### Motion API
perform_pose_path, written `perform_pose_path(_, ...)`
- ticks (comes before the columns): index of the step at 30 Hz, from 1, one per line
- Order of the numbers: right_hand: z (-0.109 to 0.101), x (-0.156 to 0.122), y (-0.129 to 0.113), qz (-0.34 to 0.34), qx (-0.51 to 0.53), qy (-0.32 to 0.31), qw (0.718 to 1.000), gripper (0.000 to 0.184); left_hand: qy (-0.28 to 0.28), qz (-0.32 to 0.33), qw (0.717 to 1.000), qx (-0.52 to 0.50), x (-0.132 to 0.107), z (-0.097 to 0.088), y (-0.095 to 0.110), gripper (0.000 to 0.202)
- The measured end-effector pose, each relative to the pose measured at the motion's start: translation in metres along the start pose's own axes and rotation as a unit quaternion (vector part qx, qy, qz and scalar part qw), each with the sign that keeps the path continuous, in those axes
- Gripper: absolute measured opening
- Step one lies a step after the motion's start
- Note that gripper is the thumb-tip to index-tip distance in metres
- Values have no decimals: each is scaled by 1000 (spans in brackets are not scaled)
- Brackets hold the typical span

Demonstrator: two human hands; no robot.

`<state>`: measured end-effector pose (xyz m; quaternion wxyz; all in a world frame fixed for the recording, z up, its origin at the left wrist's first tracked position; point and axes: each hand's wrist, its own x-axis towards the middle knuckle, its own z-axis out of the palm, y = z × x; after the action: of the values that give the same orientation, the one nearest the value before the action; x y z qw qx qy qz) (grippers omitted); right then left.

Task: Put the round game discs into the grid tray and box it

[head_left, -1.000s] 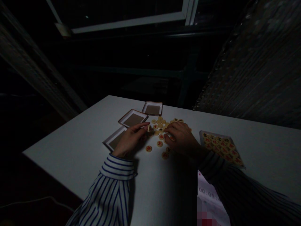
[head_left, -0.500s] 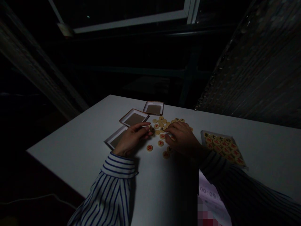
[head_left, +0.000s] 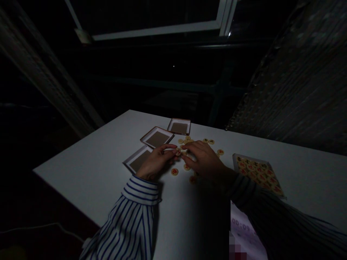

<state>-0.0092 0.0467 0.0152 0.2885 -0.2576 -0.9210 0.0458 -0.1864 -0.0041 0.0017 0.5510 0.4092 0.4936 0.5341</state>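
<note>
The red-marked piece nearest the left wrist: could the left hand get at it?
Probably yes: the red-marked piece lies uncovered on the table, with nothing between it and the left hand. That hand seems to be pinching another piece, though, which may hinder picking it up.

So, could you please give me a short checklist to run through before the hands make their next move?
1. Left hand has a secure hold: ok, its fingers pinch a round pale-yellow disc with a reddish mark.
2. Right hand touching that disc: cannot tell; its fingers are close, but the contact is unclear.
3. All loose round yellow discs in sight: not ok, the right hand hides some.
4. Three shallow square boxes with brown bases open side up: ok.
5. Square tray of marked yellow discs resting on the white table: ok.
6. Lit pale-purple screen fully readable: not ok, the striped right sleeve covers part.
</note>
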Motion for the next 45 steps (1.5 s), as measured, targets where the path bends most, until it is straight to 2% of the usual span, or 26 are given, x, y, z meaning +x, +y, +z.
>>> perform_pose_path(6,3,14,-7,-27,9,-29,999,21,-8,8,1000,27,0,0,0,28)
perform_pose_path(13,5,18,-9,-15,-5,-36,999,20,-11,15,999,34,-1,2,1,27)
perform_pose_path(15,5,19,-8,-5,-7,-40,999,20,9,25,999,33,2,0,-1,28)
perform_pose_path(17,4,20,-6,7,-12,-58,998,21,68,54,994,60,6,-4,-4,29)
perform_pose_path(19,5,20,-5,18,-25,-92,995,22,153,106,970,155,8,-9,-6,29)
perform_pose_path(21,6,20,-5,18,-48,-135,990,22,220,156,925,268,8,-13,-6,28)
perform_pose_path(24,11,21,-7,3,-82,-189,979,22,267,175,866,385,6,-15,-3,29)
perform_pose_path(27,16,22,-10,0,-106,-226,968,22,269,170,841,437,4,-13,-1,30)
perform_pose_path(31,19,22,-12,-6,-126,-249,960,21,262,164,828,469,4,-11,-2,31)
perform_pose_path(37,16,23,-9,-16,-139,-232,963,21,250,165,830,471,3,-12,-4,32)
perform_pose_path(40,17,28,-8,-2,-153,-210,966,25,251,173,833,462,3,-12,-5,32)
perform_pose_path(45,22,35,-12,15,-172,-209,963,27,252,159,829,472,3,-11,-4,31)
